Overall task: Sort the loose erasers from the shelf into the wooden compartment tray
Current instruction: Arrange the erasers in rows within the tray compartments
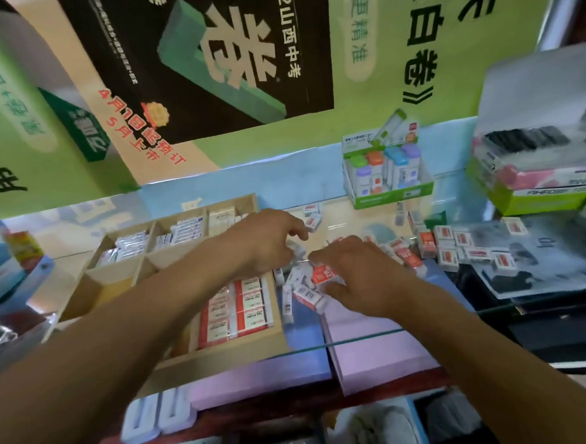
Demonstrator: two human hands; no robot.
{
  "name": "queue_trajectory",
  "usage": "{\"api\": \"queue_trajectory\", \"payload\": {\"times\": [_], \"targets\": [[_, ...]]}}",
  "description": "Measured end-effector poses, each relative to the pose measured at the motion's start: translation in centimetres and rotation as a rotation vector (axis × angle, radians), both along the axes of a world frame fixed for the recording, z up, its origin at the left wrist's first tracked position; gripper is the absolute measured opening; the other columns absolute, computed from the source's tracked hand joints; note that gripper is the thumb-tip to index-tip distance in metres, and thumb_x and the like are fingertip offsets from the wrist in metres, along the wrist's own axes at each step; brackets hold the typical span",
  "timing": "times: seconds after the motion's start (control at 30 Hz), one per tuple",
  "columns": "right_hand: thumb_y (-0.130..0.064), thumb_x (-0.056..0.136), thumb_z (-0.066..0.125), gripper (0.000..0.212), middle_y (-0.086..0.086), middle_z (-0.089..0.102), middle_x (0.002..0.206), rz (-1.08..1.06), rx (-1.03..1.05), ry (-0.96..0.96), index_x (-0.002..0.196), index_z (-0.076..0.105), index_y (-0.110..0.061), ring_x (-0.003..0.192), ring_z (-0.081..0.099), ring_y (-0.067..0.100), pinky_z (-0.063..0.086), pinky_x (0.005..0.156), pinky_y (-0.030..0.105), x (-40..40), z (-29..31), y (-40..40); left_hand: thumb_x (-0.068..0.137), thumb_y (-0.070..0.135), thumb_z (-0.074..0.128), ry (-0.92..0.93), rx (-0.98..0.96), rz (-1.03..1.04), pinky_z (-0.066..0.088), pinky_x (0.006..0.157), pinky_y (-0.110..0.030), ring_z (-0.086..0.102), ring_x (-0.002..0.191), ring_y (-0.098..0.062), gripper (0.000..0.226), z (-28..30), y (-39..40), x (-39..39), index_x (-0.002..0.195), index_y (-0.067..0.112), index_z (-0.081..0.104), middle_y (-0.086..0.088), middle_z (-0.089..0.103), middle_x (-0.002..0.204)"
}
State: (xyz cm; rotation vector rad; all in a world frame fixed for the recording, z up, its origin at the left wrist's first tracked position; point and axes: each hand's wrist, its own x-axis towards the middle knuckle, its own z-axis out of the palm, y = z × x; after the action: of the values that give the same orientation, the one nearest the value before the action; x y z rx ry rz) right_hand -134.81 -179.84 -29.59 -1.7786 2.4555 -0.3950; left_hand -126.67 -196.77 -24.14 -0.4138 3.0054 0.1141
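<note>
A wooden compartment tray [116, 273] lies on the glass shelf at left; its back cells hold white erasers and its near right cell holds red-and-white 2B erasers [245, 303]. My left hand [268, 240] reaches over the tray's right edge, fingers curled on a small white eraser [298, 250]. My right hand [360, 272] rests just right of it, fingers over an orange-and-white eraser [324, 275] in a loose pile [303, 293]. More loose erasers [464, 249] lie scattered to the right.
A green-and-white display box of coloured correction tapes [384, 175] stands at the back. A green and pink box [536, 186] sits at the right. The glass shelf's front edge [326, 345] runs below my arms. Posters cover the back wall.
</note>
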Motion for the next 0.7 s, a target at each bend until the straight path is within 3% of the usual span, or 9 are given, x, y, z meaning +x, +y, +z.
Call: {"api": "queue_trajectory", "payload": {"times": [0.1, 0.2, 0.3, 0.4, 0.5, 0.57, 0.7], "targets": [[-0.036, 0.093, 0.055, 0.047, 0.004, 0.055, 0.130, -0.036, -0.055, 0.006, 0.137, 0.046, -0.023, 0.121, 0.042, 0.024, 0.032, 0.100, 0.035, -0.9, -0.2, 0.1, 0.085, 0.019, 0.061, -0.148, -0.101, -0.020, 0.047, 0.092, -0.034, 0.055, 0.115, -0.023, 0.036, -1.0, -0.1, -2.4, 0.121, 0.027, 0.061, -0.001, 0.059, 0.126], [-0.038, 0.093, 0.055, 0.045, 0.002, 0.057, 0.127, -0.073, -0.071, 0.012, 0.135, 0.050, -0.024, 0.118, 0.043, 0.023, 0.033, 0.097, 0.034, -1.7, -0.3, 0.5, 0.082, 0.016, 0.065, -0.142, -0.132, -0.026, 0.051, 0.086, -0.036, 0.059, 0.106, -0.023, 0.030, -1.7, -0.5, -3.6, 0.109, 0.028, 0.064, -0.001, 0.062, 0.115], [-0.037, 0.093, 0.053, 0.042, 0.001, 0.058, 0.124, -0.097, -0.085, 0.008, 0.133, 0.050, -0.025, 0.116, 0.044, 0.022, 0.035, 0.099, 0.035, -2.2, -0.4, 1.0, 0.083, 0.021, 0.069, -0.016, -0.029, -0.016, 0.051, 0.085, -0.036, 0.060, 0.101, -0.021, 0.026, -1.7, -1.2, -3.7, 0.108, 0.028, 0.067, 0.000, 0.065, 0.109], [-0.035, 0.092, 0.054, 0.045, 0.000, 0.057, 0.128, -0.100, -0.136, -0.038, 0.136, 0.050, -0.026, 0.119, 0.044, 0.021, 0.033, 0.102, 0.035, -2.0, -0.1, 1.2, 0.085, 0.024, 0.072, 0.194, 0.169, 0.025, 0.049, 0.081, -0.028, 0.062, 0.093, -0.015, 0.024, -1.1, -1.1, -2.1, 0.108, 0.028, 0.068, 0.003, 0.067, 0.102], [-0.026, 0.093, 0.053, 0.037, 0.001, 0.060, 0.126, -0.031, -0.203, -0.031, 0.130, 0.057, -0.025, 0.118, 0.046, 0.024, 0.035, 0.100, 0.035, -1.5, 0.6, 0.4, 0.083, 0.023, 0.074, 0.359, 0.244, 0.030, 0.041, 0.074, -0.022, 0.057, 0.085, -0.003, 0.025, -0.3, -0.7, 0.5, 0.107, 0.029, 0.069, 0.008, 0.062, 0.093], [-0.016, 0.089, 0.054, 0.033, 0.001, 0.064, 0.116, 0.064, -0.185, 0.015, 0.120, 0.063, -0.025, 0.111, 0.050, 0.026, 0.038, 0.093, 0.035, -0.8, 1.0, -1.0, 0.083, 0.019, 0.074, 0.420, 0.277, 0.045, 0.043, 0.076, -0.018, 0.056, 0.086, -0.001, 0.028, 0.2, -0.6, 2.6, 0.109, 0.029, 0.069, 0.012, 0.059, 0.094], [-0.009, 0.081, 0.058, 0.045, 0.003, 0.063, 0.114, 0.136, -0.037, 0.005, 0.120, 0.062, -0.030, 0.109, 0.051, 0.027, 0.039, 0.089, 0.032, 0.1, 1.2, -3.7, 0.083, 0.012, 0.072, 0.543, 0.420, 0.133, 0.050, 0.083, -0.016, 0.059, 0.093, 0.001, 0.032, 0.2, -0.7, 6.2, 0.108, 0.031, 0.069, 0.010, 0.063, 0.104]]}}
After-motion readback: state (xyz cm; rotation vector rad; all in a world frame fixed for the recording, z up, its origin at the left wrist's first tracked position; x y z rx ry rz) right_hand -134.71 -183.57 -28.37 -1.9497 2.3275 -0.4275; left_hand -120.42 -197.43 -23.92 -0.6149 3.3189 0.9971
